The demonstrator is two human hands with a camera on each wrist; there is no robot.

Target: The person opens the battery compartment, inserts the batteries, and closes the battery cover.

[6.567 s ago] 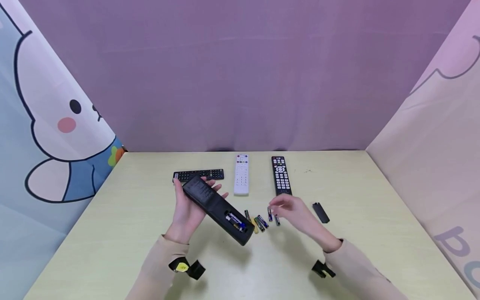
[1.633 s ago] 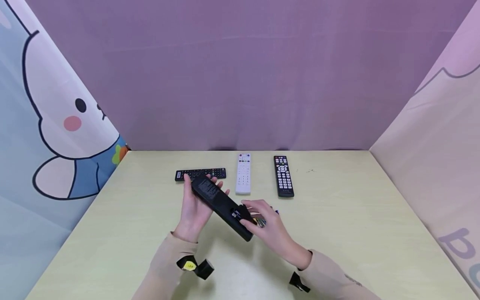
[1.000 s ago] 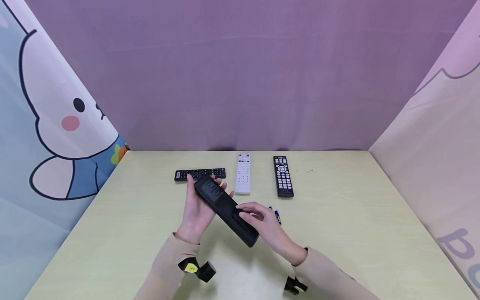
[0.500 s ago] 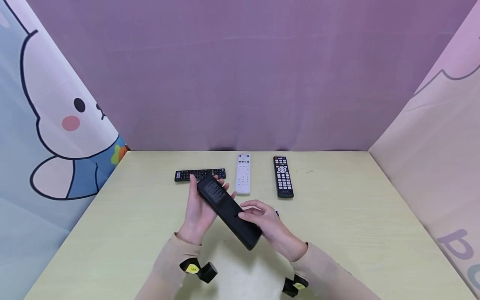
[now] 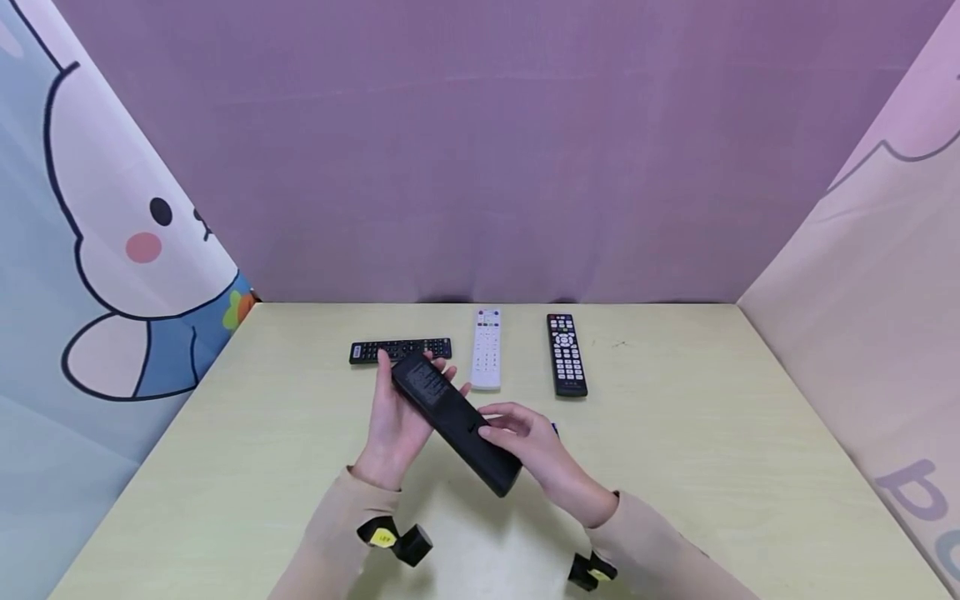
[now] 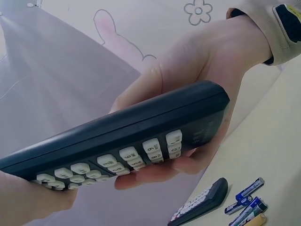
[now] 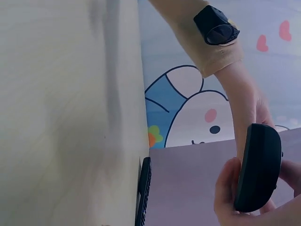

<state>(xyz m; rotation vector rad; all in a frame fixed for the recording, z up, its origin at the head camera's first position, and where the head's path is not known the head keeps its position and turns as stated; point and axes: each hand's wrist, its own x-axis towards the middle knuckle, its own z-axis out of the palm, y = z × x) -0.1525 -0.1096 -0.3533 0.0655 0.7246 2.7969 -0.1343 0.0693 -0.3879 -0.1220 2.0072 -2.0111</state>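
A black remote control (image 5: 446,408) is held face down above the table, slanting from upper left to lower right. My left hand (image 5: 396,433) holds its far end from below, thumb on one side and fingers on the other. At the near end, my right hand (image 5: 540,446) grips the remote, its thumb on the back by the small notch of the battery cover (image 5: 487,458). The cover lies over the compartment, so any batteries inside are hidden. White number keys show on the underside in the left wrist view, where the right hand (image 6: 188,66) cups that end.
Behind the hands lie a black remote (image 5: 401,350) set sideways, a white remote (image 5: 487,350) and another black remote (image 5: 567,354) with white keys. Several loose batteries (image 6: 249,193) rest on the table, mostly hidden behind the right hand in the head view.
Earlier the compartment was open with batteries showing and the cover lay on the table at right. My right hand brought the cover onto the remote. Over the last half second, hands barely moved.
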